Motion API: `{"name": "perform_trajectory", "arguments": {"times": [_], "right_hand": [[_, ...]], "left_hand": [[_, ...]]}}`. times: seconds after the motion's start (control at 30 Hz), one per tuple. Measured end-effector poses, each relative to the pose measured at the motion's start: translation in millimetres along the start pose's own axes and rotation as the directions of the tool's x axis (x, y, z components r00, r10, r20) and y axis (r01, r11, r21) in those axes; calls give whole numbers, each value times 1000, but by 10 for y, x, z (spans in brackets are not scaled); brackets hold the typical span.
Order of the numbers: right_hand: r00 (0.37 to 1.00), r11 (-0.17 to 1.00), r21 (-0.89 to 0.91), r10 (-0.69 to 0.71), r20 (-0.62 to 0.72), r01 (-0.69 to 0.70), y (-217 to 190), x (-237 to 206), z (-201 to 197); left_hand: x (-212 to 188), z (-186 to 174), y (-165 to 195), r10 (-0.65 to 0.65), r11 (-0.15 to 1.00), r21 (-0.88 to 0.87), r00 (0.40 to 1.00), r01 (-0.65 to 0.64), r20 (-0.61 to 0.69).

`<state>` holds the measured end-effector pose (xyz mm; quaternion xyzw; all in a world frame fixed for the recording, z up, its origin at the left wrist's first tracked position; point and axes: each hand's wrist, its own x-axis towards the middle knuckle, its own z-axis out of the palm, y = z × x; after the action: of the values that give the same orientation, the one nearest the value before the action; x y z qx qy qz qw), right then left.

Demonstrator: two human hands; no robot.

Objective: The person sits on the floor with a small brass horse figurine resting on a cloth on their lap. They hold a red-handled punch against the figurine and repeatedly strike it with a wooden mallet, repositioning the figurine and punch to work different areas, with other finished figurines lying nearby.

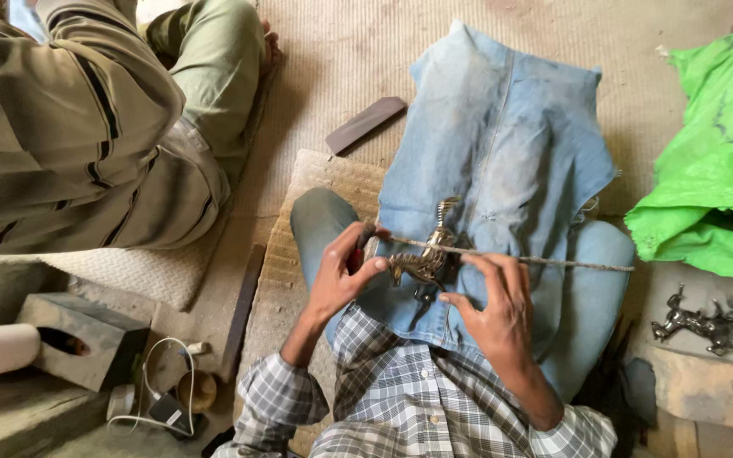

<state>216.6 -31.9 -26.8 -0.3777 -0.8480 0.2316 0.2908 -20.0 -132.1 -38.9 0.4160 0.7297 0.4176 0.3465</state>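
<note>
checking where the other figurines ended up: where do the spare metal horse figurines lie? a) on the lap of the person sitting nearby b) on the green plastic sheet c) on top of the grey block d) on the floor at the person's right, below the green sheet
d: the spare metal horse figurines lie on the floor at the person's right, just below the green sheet, apart from the figurine that the hands work on.

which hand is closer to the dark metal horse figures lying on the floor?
Right. The right hand is on the lap, steadying the brass horse figurine, with the floor figures off to its right. The left hand grips the file's handle end, farther away.
</note>
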Motion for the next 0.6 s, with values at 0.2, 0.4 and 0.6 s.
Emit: {"name": "perform_trajectory", "arguments": {"times": [0.2,0.4,0.6], "right_hand": [[996,1000,-20,19,86,-17,29,35,-68],[990,997,-71,-5,141,16,34,89,-77],[995,997,-79,-10,102,18,39,64,-39]], "left_hand": [[67,-25,84,229,955,-240,949,-175,216],[177,-140,89,275,938,-300,902,-175,333],[403,-199,47,266,957,-230,850,-176,454]]}}
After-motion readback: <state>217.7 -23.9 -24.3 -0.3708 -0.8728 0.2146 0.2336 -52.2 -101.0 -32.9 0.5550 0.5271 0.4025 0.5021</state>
